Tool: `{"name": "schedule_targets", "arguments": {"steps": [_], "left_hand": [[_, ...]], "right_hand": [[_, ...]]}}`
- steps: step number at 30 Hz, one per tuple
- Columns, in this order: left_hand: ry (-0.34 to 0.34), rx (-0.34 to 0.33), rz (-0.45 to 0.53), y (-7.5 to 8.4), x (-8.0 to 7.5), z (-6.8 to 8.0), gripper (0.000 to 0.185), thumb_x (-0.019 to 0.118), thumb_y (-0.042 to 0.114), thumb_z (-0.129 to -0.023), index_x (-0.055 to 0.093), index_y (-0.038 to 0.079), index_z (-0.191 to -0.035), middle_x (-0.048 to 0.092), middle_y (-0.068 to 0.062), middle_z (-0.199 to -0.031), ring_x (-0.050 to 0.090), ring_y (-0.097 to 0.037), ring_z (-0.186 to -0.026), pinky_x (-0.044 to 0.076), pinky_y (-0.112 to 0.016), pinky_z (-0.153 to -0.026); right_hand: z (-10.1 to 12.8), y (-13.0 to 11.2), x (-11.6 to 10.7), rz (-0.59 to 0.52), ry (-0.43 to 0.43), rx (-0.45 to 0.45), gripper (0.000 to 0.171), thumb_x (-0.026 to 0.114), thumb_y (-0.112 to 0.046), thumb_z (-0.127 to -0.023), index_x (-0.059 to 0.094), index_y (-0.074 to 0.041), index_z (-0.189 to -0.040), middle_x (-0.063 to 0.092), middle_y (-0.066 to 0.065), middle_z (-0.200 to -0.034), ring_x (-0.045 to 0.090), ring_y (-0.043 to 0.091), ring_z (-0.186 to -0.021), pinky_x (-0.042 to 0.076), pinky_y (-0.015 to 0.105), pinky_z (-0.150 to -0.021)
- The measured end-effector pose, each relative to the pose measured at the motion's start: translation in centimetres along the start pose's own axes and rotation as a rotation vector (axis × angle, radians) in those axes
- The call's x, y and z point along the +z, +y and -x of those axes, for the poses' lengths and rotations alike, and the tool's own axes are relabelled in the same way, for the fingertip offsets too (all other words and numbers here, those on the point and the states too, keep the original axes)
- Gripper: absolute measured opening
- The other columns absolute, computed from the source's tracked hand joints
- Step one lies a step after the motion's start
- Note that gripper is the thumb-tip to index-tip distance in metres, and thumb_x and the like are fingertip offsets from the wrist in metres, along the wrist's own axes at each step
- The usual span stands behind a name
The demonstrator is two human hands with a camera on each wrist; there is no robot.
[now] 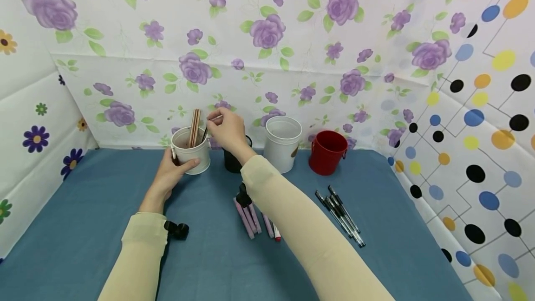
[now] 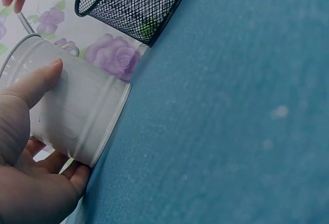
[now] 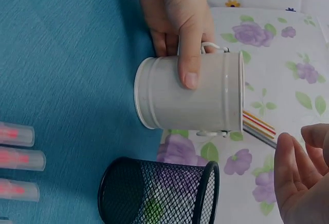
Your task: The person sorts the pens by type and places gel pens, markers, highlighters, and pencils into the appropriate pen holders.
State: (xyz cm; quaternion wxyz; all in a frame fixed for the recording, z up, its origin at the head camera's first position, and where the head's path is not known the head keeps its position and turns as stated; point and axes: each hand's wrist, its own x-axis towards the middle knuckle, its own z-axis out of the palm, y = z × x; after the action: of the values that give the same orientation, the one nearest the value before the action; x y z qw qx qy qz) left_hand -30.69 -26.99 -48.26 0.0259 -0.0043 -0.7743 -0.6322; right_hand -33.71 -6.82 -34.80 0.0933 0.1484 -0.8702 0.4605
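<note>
A small white bucket cup (image 1: 193, 156) (image 2: 77, 111) (image 3: 195, 100) stands on the blue cloth at the back left, with several brown and coloured pencils (image 1: 194, 127) (image 3: 261, 123) sticking up from it. My left hand (image 1: 171, 173) (image 2: 25, 147) (image 3: 175, 13) grips the cup's side, thumb across its wall. Just above the rim, my right hand (image 1: 223, 129) (image 3: 303, 175) pinches a thin grey pencil (image 1: 216, 118) (image 2: 25, 24) (image 3: 259, 136) whose lower end is inside the cup.
A black mesh cup (image 1: 231, 164) (image 2: 133, 3) (image 3: 159, 193) stands right of the white one, partly behind my right arm. Further right are a taller white cup (image 1: 283, 143) and a red cup (image 1: 328, 152). Pink markers (image 1: 250, 217) (image 3: 18, 160) and black pens (image 1: 340, 215) lie nearer me.
</note>
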Motion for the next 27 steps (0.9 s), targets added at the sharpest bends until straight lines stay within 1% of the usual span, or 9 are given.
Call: {"name": "schedule_targets", "arguments": {"steps": [3, 8, 11, 15, 18, 21, 23, 26, 27], "left_hand": [[0.004, 0.000, 0.005, 0.1, 0.1, 0.1, 0.103, 0.079, 0.033, -0.099, 0.009, 0.011, -0.170, 0.024, -0.021, -0.170, 0.030, -0.039, -0.156, 0.028, -0.058, -0.126], [0.010, 0.004, 0.009, 0.0, 0.1, 0.0, 0.103, 0.080, 0.031, -0.098, 0.010, 0.012, -0.170, 0.025, -0.020, -0.170, 0.030, -0.038, -0.156, 0.028, -0.057, -0.126], [0.016, 0.002, 0.009, 0.0, 0.1, -0.1, 0.102, 0.080, 0.030, -0.098, 0.010, 0.011, -0.170, 0.025, -0.020, -0.170, 0.030, -0.039, -0.156, 0.028, -0.058, -0.126], [0.015, -0.015, 0.012, 0.3, 0.1, 0.0, 0.101, 0.079, 0.027, -0.099, 0.009, 0.010, -0.169, 0.023, -0.021, -0.171, 0.029, -0.040, -0.156, 0.027, -0.058, -0.127], [0.005, -0.029, 0.028, 1.0, 0.0, 0.4, 0.102, 0.078, 0.023, -0.099, 0.006, 0.008, -0.169, 0.020, -0.023, -0.172, 0.025, -0.041, -0.158, 0.025, -0.057, -0.128], [-0.003, -0.041, 0.046, 2.0, -0.3, 0.8, 0.105, 0.077, 0.018, -0.099, -0.001, 0.010, -0.169, 0.014, -0.024, -0.173, 0.019, -0.042, -0.160, 0.022, -0.058, -0.128], [-0.002, -0.043, 0.042, 2.1, -0.5, 0.9, 0.110, 0.077, 0.021, -0.100, -0.007, 0.013, -0.170, 0.011, -0.025, -0.174, 0.017, -0.042, -0.161, 0.022, -0.058, -0.128], [0.001, -0.037, 0.024, 1.8, -0.8, 0.6, 0.115, 0.078, 0.027, -0.099, -0.012, 0.019, -0.170, 0.008, -0.024, -0.175, 0.015, -0.043, -0.161, 0.022, -0.060, -0.128], [0.000, -0.036, 0.023, 2.0, -0.8, 0.7, 0.116, 0.079, 0.027, -0.099, -0.012, 0.020, -0.170, 0.008, -0.025, -0.175, 0.015, -0.044, -0.161, 0.023, -0.061, -0.127]], "right_hand": [[-0.1, 0.4, -0.3, -0.021, -0.008, -0.005, 0.012, 0.071, -0.019, -0.104, 0.076, -0.013, -0.113, 0.080, 0.002, -0.102, 0.073, 0.014, -0.085, 0.058, 0.026, -0.072], [0.1, 0.9, -1.3, -0.027, -0.027, -0.018, 0.012, 0.071, -0.022, -0.104, 0.075, -0.014, -0.113, 0.079, 0.003, -0.107, 0.072, 0.015, -0.087, 0.058, 0.026, -0.072], [0.4, 1.0, -2.1, -0.028, -0.046, -0.050, 0.014, 0.072, -0.023, -0.104, 0.075, -0.013, -0.114, 0.078, 0.004, -0.109, 0.072, 0.016, -0.089, 0.058, 0.028, -0.073], [1.0, 1.3, -3.4, -0.024, -0.072, -0.103, 0.017, 0.071, -0.023, -0.104, 0.075, -0.012, -0.116, 0.078, 0.003, -0.111, 0.072, 0.017, -0.092, 0.059, 0.029, -0.078], [1.6, 1.4, -4.5, -0.007, -0.086, -0.122, 0.017, 0.071, -0.024, -0.104, 0.074, -0.013, -0.117, 0.078, 0.002, -0.112, 0.072, 0.016, -0.091, 0.059, 0.029, -0.080], [2.3, 1.6, -5.7, 0.005, -0.098, -0.121, 0.018, 0.071, -0.026, -0.104, 0.074, -0.014, -0.118, 0.078, 0.002, -0.114, 0.074, 0.016, -0.088, 0.060, 0.030, -0.077], [2.8, 1.7, -6.5, -0.002, -0.104, -0.115, 0.019, 0.071, -0.026, -0.104, 0.073, -0.014, -0.119, 0.078, 0.003, -0.114, 0.074, 0.018, -0.086, 0.060, 0.030, -0.075], [3.7, 2.0, -7.8, -0.025, -0.108, -0.106, 0.020, 0.072, -0.026, -0.104, 0.073, -0.015, -0.121, 0.078, 0.004, -0.115, 0.073, 0.020, -0.087, 0.061, 0.029, -0.073], [4.0, 2.1, -8.2, -0.033, -0.112, -0.101, 0.021, 0.072, -0.026, -0.104, 0.072, -0.015, -0.122, 0.078, 0.004, -0.116, 0.073, 0.021, -0.088, 0.061, 0.030, -0.073]]}}
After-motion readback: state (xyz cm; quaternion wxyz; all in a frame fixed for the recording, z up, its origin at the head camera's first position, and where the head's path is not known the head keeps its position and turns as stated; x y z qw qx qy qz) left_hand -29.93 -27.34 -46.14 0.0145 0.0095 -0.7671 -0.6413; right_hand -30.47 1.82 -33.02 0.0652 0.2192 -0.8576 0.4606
